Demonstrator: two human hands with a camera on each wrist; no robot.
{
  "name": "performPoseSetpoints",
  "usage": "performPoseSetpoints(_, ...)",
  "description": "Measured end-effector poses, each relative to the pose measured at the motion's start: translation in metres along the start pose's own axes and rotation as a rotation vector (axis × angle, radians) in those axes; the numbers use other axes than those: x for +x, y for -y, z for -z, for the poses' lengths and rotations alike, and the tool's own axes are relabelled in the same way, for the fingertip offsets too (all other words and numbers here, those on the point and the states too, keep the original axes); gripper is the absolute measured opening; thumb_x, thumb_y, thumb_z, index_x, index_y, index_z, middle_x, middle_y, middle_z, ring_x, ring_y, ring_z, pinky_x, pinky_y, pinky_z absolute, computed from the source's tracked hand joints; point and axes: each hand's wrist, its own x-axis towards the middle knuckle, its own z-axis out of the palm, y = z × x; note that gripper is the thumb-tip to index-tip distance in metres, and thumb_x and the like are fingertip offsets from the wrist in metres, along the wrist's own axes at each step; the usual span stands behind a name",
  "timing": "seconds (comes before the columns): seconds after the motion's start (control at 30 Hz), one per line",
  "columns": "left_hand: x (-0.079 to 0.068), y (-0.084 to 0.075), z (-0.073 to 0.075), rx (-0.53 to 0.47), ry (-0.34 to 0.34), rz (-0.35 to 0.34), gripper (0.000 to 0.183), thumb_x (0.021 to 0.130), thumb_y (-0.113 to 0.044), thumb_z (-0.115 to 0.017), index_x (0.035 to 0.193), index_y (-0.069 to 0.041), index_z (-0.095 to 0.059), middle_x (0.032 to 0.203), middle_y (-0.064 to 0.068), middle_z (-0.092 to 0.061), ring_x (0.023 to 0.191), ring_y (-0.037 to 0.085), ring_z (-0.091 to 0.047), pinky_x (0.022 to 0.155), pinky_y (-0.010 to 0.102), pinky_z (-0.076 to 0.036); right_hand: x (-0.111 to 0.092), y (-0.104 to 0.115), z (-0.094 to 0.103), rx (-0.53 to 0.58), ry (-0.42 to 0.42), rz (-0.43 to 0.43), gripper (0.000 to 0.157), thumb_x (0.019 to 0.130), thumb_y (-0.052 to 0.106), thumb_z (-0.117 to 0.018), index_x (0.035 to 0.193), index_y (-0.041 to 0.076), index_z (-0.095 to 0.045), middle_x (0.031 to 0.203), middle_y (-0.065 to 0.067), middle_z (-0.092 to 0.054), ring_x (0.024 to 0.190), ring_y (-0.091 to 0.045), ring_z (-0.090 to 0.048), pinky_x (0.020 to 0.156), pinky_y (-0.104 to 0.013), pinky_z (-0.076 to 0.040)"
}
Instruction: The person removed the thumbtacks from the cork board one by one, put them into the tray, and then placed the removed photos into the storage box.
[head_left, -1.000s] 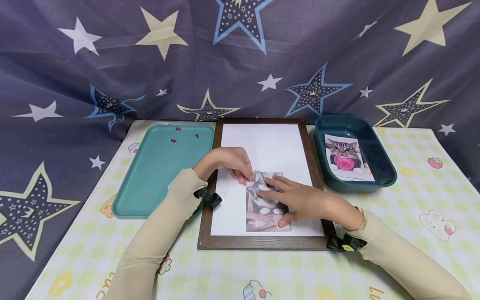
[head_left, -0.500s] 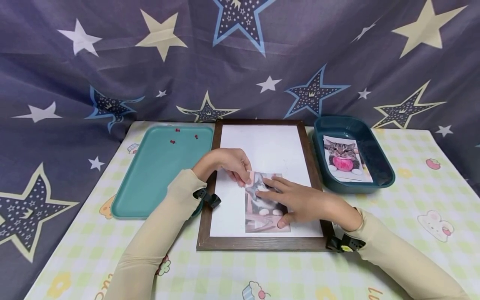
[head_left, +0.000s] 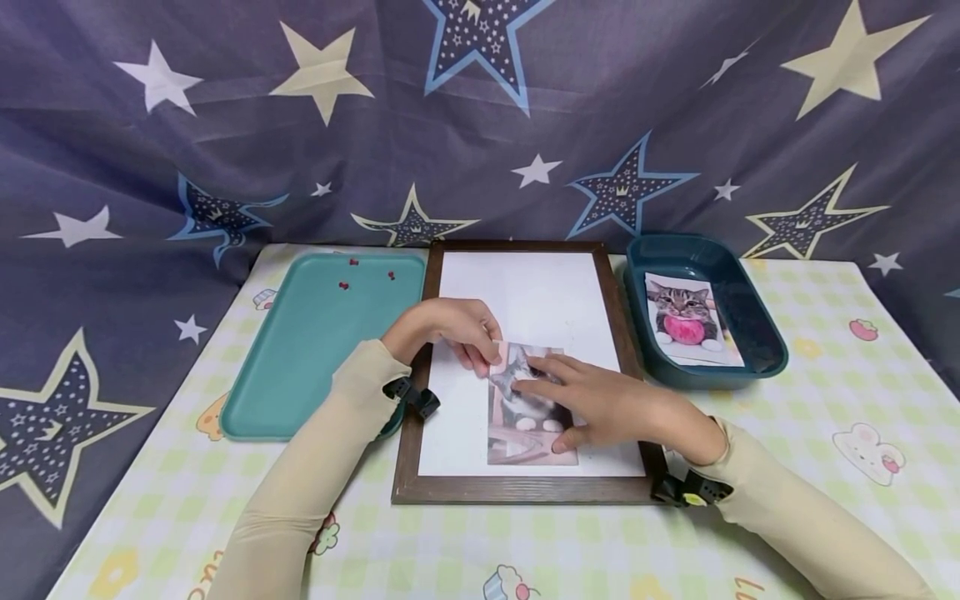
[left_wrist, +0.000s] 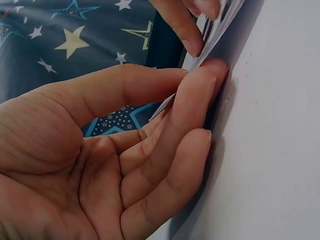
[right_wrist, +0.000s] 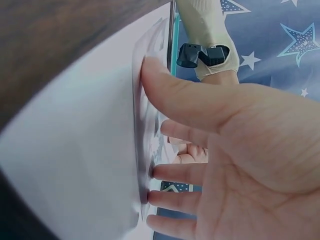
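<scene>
A cat photo (head_left: 525, 423) lies on the white board (head_left: 525, 292) with the brown frame, low and near its middle. My left hand (head_left: 461, 329) pinches the photo's upper left corner. In the left wrist view, the thumb (left_wrist: 145, 85) is on the picture side and a fingertip is behind the paper, so that corner stands off the board. My right hand (head_left: 600, 404) rests on the photo from the right, fingers spread. In the right wrist view its fingertips and thumb (right_wrist: 165, 85) touch the print. Parts of the picture are hidden under the fingers.
A teal tray (head_left: 307, 358) at the left bears red push pins (head_left: 343, 285) near its far end. To the right stands a dark teal bin (head_left: 757, 333) with another cat photo (head_left: 684, 325) inside. A starry curtain (head_left: 480, 150) hangs behind the checked tablecloth (head_left: 420, 550).
Both hands keep their places on the photo. The whole scene shifts slightly down and left with the head camera; the photo appears otherwise unmoved on the board.
</scene>
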Motion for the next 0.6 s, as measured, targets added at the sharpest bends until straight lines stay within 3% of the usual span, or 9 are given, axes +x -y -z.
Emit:
performPoseSetpoints(0.37, -0.002, 0.0, 0.003, -0.042, 0.008, -0.011, 0.01, 0.097, -0.012, -0.061, 0.097, -0.004, -0.066, 0.078, 0.007, -0.074, 0.066, 0.012, -0.072, 0.069, 0.027, -0.063, -0.005, -0.001, 0.011, 0.012, -0.105, 0.025, 0.076, 0.095, 0.034, -0.074, 0.159, 0.022, -0.036, 0.163, -0.019, -0.032, 0.147, -0.039, -0.039, 0.109, -0.054, -0.049)
performPoseSetpoints(0.6, 0.0, 0.003, 0.002, -0.071, 0.006, -0.01, 0.016, 0.095, -0.011, -0.068, 0.107, -0.002, -0.066, 0.078, 0.007, -0.075, 0.067, 0.012, -0.073, 0.068, 0.027, -0.063, -0.009, -0.001, 0.016, -0.035, -0.155, 0.044, 0.069, 0.097, 0.035, -0.071, 0.156, 0.019, -0.042, 0.157, -0.02, -0.041, 0.141, -0.038, -0.047, 0.105, -0.052, -0.052)
